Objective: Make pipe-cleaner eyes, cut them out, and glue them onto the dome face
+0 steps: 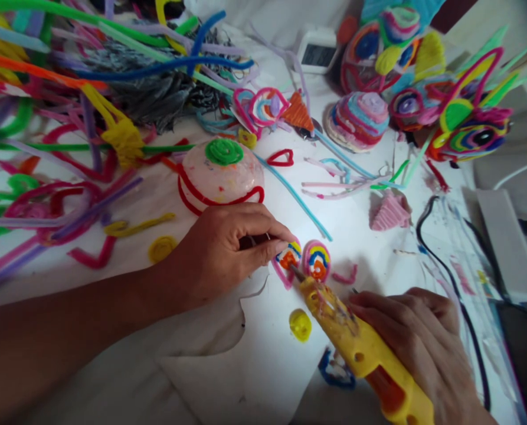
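Note:
My left hand [223, 251] is closed in a pinch on the upper left edge of a rainbow-coloured pipe-cleaner coil [288, 258] with an orange centre and pink border. My right hand [418, 339] is wrapped round a yellow hot glue gun [354, 342], its body slanting up and left. The nozzle tip is at the coil's lower right edge; whether it touches, I cannot tell. A matching coil [317, 261] lies just right of the held one. Below them is a small yellow coil [300, 325]. The right fingertips are partly hidden behind the gun.
A pale dome [221, 174] with a green coil and red pipe cleaner stands beyond my left hand. Loose pipe cleaners [99, 71] heap at the left. A striped dome [358, 121] and colourful figures [475, 133] stand at the back right. A black cable [471, 342] runs along the right.

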`<act>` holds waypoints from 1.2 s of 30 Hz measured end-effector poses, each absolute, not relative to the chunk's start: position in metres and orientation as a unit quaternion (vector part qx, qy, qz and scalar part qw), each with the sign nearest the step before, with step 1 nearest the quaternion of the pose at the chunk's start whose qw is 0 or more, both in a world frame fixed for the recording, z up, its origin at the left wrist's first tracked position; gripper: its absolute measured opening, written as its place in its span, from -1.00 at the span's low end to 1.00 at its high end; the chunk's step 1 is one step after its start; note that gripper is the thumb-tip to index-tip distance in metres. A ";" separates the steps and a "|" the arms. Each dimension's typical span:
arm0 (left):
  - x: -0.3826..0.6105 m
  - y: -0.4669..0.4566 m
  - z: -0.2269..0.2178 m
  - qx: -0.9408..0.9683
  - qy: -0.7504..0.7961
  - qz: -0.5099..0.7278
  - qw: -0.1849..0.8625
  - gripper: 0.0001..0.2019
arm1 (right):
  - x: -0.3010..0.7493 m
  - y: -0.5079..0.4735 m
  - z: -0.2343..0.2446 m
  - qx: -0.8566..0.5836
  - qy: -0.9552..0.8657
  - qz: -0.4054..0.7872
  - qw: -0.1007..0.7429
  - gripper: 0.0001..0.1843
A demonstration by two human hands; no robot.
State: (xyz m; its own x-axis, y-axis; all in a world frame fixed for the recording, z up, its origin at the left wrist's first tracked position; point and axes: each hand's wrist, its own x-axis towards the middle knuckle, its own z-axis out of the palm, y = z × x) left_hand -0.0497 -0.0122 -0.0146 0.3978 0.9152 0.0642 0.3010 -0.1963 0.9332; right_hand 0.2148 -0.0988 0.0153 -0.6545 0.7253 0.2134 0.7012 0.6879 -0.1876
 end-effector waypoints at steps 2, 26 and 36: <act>-0.050 -0.012 -0.014 0.700 0.435 0.333 0.458 -0.86 | 0.215 -0.099 0.015 -0.401 -0.905 0.041 0.135 -0.70; -0.050 -0.011 -0.014 0.695 0.439 0.326 0.466 -0.85 | 0.220 -0.099 0.009 -0.400 -0.906 0.028 0.131 -0.73; -0.050 -0.011 -0.013 0.704 0.425 0.340 0.457 -0.86 | 0.221 -0.097 0.008 -0.396 -0.909 0.034 0.126 -0.70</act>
State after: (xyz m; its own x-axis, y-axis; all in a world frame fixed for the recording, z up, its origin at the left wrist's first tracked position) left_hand -0.0501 -0.0110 -0.0133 0.4081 0.9084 0.0908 0.2867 -0.2220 0.9320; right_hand 0.2209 -0.0971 0.0076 -0.6545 0.7285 0.2023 0.7111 0.6840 -0.1626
